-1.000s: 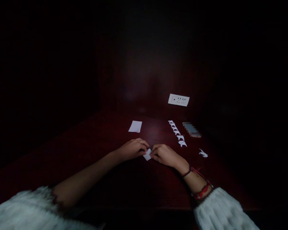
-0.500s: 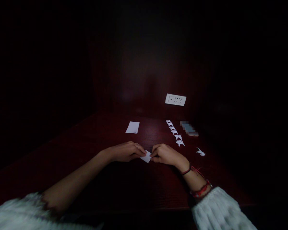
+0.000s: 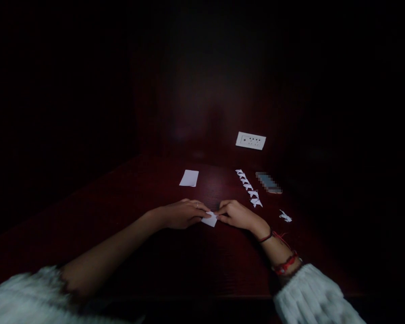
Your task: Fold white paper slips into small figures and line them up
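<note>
A: Down on the dark red bench (image 3: pixel 121 193), a small white paper (image 3: pixel 209 220) is being worked, and the step looks like a fold being lined up or creased!

B: And by the hands, how is it held?

A: Its left part is pressed by the fingers of the left hand (image 3: pixel 184 214); its right corner is pinched, it seems, between thumb and finger of the right hand (image 3: pixel 236 213). How firmly, it cannot be told.

B: So the paper is caught right between the two, touched by both, with the hands just apart. What is called for next?

A: A steady hold on the left, one would judge, while the edge is matched and flattened from the right.

B: And the bench?

A: Toward the far edge, a white sheet (image 3: pixel 189 178) is laid; toward the right edge, a slanting row of folded papers (image 3: pixel 246 183) is set out, with a crumpled-looking scrap (image 3: pixel 285 216) left nearer the front.
</note>
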### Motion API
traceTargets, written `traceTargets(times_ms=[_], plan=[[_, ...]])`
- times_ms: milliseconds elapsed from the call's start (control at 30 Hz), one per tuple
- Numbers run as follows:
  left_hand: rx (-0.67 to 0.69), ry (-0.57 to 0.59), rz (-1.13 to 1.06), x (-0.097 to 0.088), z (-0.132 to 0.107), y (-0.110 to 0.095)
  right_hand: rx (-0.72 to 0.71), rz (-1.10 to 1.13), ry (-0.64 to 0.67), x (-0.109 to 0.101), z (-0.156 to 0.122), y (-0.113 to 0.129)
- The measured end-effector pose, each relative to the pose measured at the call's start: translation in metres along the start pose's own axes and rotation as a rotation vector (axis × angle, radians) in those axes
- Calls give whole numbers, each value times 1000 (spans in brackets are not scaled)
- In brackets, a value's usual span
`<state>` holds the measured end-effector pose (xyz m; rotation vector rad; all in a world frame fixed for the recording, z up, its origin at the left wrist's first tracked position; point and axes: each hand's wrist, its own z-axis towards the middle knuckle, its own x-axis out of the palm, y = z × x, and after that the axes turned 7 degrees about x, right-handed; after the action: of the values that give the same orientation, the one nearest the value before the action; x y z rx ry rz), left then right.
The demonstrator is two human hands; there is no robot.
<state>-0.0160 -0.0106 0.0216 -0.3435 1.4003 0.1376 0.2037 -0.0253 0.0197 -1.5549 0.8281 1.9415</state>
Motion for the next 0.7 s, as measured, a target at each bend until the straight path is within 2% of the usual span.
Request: traceTargets(times_ms=[233,500,700], plan=[[-99,101,-20,0,-1,-2,-12,-8,-11,-1,-1,-1],[-28,48,73,1,1,-3,160,88,-80,7,4,-1],[-41,122,-2,-1,-3,-4,236,143,-108,13,7,-7]])
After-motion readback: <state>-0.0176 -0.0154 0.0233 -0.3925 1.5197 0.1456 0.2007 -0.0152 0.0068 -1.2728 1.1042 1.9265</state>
